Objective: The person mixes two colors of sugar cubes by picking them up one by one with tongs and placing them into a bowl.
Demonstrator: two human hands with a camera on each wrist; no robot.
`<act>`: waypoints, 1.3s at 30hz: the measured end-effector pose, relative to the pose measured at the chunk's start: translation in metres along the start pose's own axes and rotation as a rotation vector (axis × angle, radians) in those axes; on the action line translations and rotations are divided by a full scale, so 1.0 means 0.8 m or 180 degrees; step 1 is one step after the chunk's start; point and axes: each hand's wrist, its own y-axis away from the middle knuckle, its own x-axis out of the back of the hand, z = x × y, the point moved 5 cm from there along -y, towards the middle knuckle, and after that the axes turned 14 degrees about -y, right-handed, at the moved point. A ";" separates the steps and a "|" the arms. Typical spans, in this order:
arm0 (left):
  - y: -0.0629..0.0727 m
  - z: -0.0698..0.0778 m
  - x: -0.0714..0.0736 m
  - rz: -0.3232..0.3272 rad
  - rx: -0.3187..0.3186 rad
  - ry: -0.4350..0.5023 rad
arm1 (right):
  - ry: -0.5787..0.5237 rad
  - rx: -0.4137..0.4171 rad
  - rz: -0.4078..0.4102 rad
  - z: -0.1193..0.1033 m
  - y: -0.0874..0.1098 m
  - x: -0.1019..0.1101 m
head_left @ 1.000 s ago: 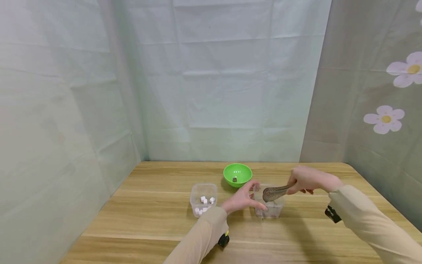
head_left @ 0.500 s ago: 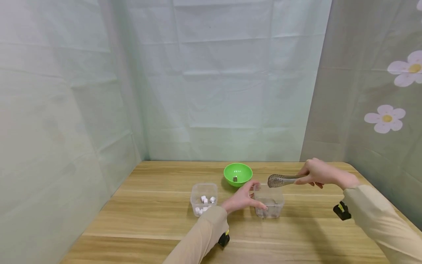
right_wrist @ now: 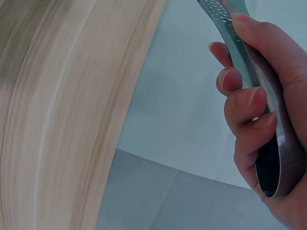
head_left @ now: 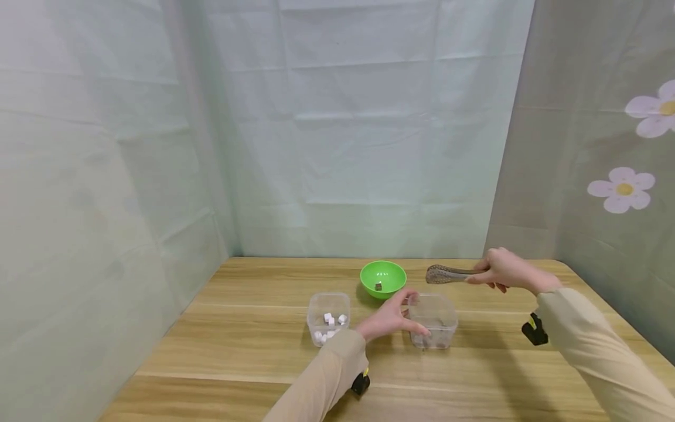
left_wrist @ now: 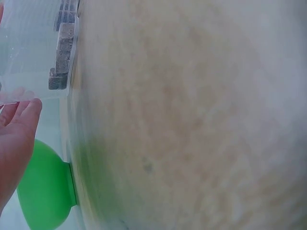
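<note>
My right hand (head_left: 503, 272) grips metal tongs (head_left: 448, 274) with perforated ends, held level above the right-hand clear plastic container (head_left: 445, 323). Its fingers wrap the tong arms in the right wrist view, pressing them close together; whether a cube sits between the tips I cannot tell. My left hand (head_left: 387, 321) holds that container by its left side, thumb at the near wall and fingers at the far one. Several grey-brown stone-like cubes (left_wrist: 64, 48) lie on its bottom. Just behind this hand stands a green bowl (head_left: 383, 274) with a small dark cube (head_left: 378, 286) inside.
Left of my left forearm, a second clear container (head_left: 328, 300) holds several white cubes (head_left: 331, 321). Everything stands on a wooden table (head_left: 253, 328), with a pale curtain (head_left: 364, 146) behind its far edge and more curtains at both sides.
My right hand has lifted the tongs up out of the right-hand container and levelled them above its far rim. My left hand keeps its hold on the container.
</note>
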 end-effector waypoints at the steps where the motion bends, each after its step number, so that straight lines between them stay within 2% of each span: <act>1: 0.000 0.000 0.000 -0.0001 0.0004 -0.0004 | 0.0003 -0.0004 0.0007 0.001 -0.003 -0.001; 6: 0.001 0.003 0.001 0.0011 -0.0005 -0.0018 | -0.0063 -0.0058 0.0047 0.005 -0.019 -0.007; 13: 0.003 0.008 0.001 -0.0011 -0.0029 0.0011 | -0.0193 0.0007 -0.0031 0.001 -0.046 -0.021; 18: 0.003 0.010 -0.003 -0.0040 -0.0057 0.0012 | -0.0090 -0.0029 -0.0039 -0.001 -0.058 -0.028; 29: 0.003 0.015 -0.006 -0.0076 -0.0104 -0.0028 | -0.0007 -0.0073 -0.0135 -0.011 -0.065 -0.041; 39: 0.003 0.013 -0.009 -0.0090 -0.0037 -0.0011 | -0.0004 -0.0083 -0.0065 -0.019 -0.054 -0.029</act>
